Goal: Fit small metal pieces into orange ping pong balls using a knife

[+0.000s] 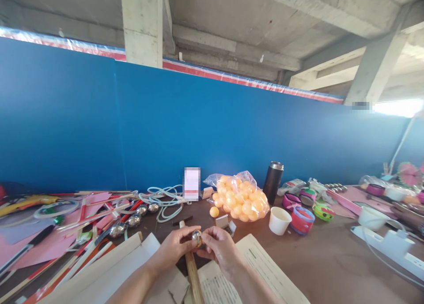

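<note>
Between my two hands is a small shiny silver metal ball (196,238), raised just over the table. My left hand (172,246) grips it from the left with thumb and fingers. On its other side, my right hand (222,246) has its fingertips pinched against the ball; whether they also hold some smaller part is hidden. A wooden handle (193,273) runs beneath the hands, its far end partly covered by my left fingers. Under my wrists lie a printed sheet (265,264) and pale card (132,268). A small open box (225,224) stands just beyond my right hand.
Behind are a bag of orange balls (241,200), one loose orange ball (214,212), a black flask (273,182) and a paper cup (280,220). Leftward lie metal balls (134,220), sticks and coloured paper. At right is a power strip (391,253). A blue partition (215,127) closes the back.
</note>
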A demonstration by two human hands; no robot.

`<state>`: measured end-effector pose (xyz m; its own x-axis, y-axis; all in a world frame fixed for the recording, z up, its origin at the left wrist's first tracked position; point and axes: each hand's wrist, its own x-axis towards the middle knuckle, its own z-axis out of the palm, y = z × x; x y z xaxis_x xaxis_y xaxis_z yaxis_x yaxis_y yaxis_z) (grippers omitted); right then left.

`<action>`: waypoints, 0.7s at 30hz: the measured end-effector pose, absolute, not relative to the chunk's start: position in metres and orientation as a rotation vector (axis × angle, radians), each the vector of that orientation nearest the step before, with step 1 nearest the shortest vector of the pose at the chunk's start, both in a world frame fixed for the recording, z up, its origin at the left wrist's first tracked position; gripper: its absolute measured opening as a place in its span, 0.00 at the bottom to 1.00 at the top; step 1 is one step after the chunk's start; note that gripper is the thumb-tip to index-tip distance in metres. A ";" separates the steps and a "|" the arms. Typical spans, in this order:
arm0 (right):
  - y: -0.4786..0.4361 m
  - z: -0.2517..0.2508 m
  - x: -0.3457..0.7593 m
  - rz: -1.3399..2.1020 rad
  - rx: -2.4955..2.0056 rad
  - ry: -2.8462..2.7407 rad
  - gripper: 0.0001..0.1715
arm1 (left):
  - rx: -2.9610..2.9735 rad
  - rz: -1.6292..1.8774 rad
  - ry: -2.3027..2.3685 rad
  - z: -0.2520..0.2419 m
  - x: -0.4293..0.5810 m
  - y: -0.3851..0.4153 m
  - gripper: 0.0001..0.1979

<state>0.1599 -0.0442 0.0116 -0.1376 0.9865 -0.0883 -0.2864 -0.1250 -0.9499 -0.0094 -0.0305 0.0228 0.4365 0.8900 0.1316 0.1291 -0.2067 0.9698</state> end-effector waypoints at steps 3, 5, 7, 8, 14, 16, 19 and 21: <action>-0.045 0.012 0.160 1.484 -1.026 -1.036 0.21 | 1.652 0.896 0.906 0.023 -0.009 -0.031 0.25; -0.045 0.012 0.161 1.462 -1.050 -1.049 0.21 | 1.648 0.892 0.902 0.022 -0.008 -0.031 0.25; -0.045 0.012 0.160 1.437 -1.074 -1.063 0.21 | 1.643 0.894 0.893 0.022 -0.008 -0.032 0.24; -0.045 0.012 0.160 1.423 -1.085 -1.072 0.20 | 1.640 0.895 0.888 0.021 -0.008 -0.032 0.24; -0.041 0.009 0.159 1.297 -1.168 -1.163 0.19 | 1.567 0.876 0.848 0.017 -0.009 -0.031 0.25; -0.039 0.007 0.159 1.256 -1.176 -1.203 0.20 | 1.549 0.871 0.840 0.018 -0.009 -0.031 0.25; -0.037 0.005 0.158 1.226 -1.143 -1.247 0.20 | 1.516 0.888 0.834 0.022 -0.009 -0.033 0.25; -0.038 0.003 0.156 1.214 -1.107 -1.255 0.20 | 1.497 0.914 0.830 0.026 -0.009 -0.035 0.25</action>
<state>0.1562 -0.0377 0.0028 -0.0533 0.9962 0.0693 -0.0362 0.0674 -0.9971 -0.0092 -0.0349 0.0260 0.4488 0.8885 0.0958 0.0097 -0.1121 0.9937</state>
